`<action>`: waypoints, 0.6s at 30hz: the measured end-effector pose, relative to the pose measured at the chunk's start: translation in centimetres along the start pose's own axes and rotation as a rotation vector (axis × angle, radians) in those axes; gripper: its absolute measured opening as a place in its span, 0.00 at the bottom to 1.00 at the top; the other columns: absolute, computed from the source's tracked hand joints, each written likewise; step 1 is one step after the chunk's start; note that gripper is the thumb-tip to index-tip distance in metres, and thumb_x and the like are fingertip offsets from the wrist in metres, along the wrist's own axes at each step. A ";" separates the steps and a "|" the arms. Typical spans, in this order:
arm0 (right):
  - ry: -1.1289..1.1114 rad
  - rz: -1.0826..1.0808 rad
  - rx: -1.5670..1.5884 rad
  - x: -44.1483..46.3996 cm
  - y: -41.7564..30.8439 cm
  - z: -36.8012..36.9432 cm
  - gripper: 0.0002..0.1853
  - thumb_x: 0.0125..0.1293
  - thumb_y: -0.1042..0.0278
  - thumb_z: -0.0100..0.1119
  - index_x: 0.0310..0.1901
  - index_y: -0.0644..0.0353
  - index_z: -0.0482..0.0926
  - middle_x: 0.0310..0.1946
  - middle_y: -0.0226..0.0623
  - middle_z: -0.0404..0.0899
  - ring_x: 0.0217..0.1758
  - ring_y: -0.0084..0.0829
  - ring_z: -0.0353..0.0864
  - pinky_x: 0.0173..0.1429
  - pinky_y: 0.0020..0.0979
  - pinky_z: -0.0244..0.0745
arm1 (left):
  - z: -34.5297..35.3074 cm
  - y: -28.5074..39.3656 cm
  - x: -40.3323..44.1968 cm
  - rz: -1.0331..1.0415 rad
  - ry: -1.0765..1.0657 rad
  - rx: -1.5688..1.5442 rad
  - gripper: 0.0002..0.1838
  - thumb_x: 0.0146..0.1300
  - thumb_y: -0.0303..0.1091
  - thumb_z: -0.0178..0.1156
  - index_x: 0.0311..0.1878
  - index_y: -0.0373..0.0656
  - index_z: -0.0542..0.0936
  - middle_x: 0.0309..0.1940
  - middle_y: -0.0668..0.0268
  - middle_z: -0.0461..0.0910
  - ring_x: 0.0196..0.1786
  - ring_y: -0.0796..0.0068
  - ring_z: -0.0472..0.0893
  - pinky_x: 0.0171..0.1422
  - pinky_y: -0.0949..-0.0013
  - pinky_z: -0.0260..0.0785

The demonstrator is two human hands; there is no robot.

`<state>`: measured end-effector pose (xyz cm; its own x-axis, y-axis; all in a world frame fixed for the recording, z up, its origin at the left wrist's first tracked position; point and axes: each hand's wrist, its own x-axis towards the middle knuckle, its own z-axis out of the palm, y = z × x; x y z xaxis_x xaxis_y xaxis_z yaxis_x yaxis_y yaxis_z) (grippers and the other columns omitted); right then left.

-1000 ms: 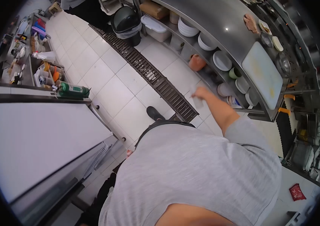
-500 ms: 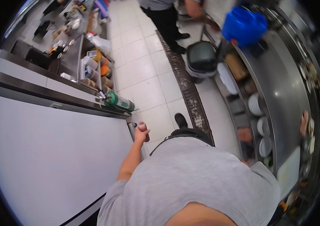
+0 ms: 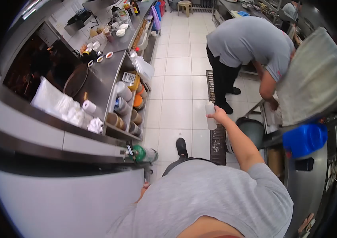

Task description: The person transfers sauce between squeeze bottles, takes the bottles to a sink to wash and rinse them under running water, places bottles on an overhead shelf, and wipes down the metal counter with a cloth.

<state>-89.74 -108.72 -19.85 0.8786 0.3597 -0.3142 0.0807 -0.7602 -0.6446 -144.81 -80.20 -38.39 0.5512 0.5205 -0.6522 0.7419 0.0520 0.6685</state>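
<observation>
My right hand (image 3: pixel 218 114) is stretched out over the floor, its fingers closed round a whitish squeeze bottle (image 3: pixel 211 123) held upright. Low at my left side, only a small part of my left hand (image 3: pixel 145 188) shows beside the edge of the white cabinet top (image 3: pixel 73 198). My shirt and arm hide the rest of it, so its fingers and anything in them cannot be made out. Just ahead of that hand, a green cylinder (image 3: pixel 144 154) lies against the counter end.
A co-worker (image 3: pixel 252 43) bends over at the right, beside a pale sheet (image 3: pixel 315 79). Below stand a dark-lidded bin (image 3: pixel 248 133) and a blue jug (image 3: pixel 305 139). Containers fill the left shelf (image 3: pixel 127 133). A floor grate (image 3: pixel 218 148) runs along the tiles.
My right hand has come forward into view with the whitish bottle. My left hand, which held a reddish sauce bottle, has dropped back and is mostly hidden. The view has turned and shifted.
</observation>
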 end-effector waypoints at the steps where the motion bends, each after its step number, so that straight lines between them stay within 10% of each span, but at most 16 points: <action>1: -0.024 -0.069 0.129 2.5 1.0 1.7 0.37 0.44 0.53 0.77 0.54 0.65 0.74 0.49 0.50 0.80 0.52 0.44 0.80 0.56 0.39 0.74 | -0.4 2.2 1.6 -0.021 -0.018 0.041 0.30 0.43 0.32 0.74 0.52 0.38 0.74 0.45 0.56 0.80 0.47 0.60 0.80 0.51 0.60 0.72; 10: -0.518 0.502 -0.350 5.4 13.6 4.7 0.34 0.43 0.51 0.75 0.50 0.65 0.77 0.46 0.50 0.81 0.47 0.45 0.81 0.51 0.41 0.76 | -4.4 30.2 28.1 0.298 -0.066 0.424 0.36 0.47 0.38 0.72 0.61 0.41 0.70 0.51 0.53 0.78 0.52 0.55 0.79 0.56 0.58 0.71; 18: -0.703 0.565 -0.361 26.6 11.7 1.8 0.32 0.47 0.49 0.72 0.47 0.68 0.79 0.46 0.52 0.80 0.48 0.44 0.81 0.53 0.40 0.76 | -3.5 66.4 45.1 0.684 0.261 -0.074 0.41 0.46 0.43 0.75 0.59 0.33 0.65 0.50 0.49 0.77 0.54 0.55 0.78 0.58 0.60 0.70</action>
<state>-66.32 -107.07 -37.02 0.3597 0.0429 -0.9321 -0.0242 -0.9982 -0.0553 -72.04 -50.28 -22.12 0.7657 0.6430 0.0195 0.2323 -0.3046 0.9237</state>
